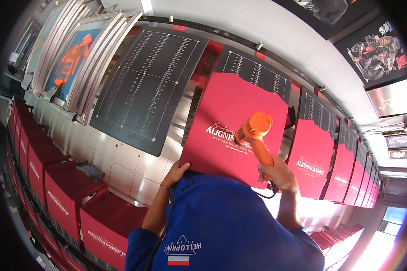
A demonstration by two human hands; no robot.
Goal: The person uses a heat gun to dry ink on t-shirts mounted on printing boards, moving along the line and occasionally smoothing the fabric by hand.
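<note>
Over tiles [142,170], hands stand apart, right [279,174] clasping orange heat gun [257,131], left [174,175] touching red shirt [239,99], grip unclear.

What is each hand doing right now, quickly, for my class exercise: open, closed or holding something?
Left hand: at the red printed T-shirt; whether it grips cannot be told.
Right hand: closed, holding the orange hot-air gun.

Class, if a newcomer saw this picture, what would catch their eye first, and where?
Probably the orange dryer-like tool, held in the right hand over a printed red cloth near the centre. Next might come the white-ruled black board to the cloth's left, then the row of similar red cloths stretching away on the right.
</note>
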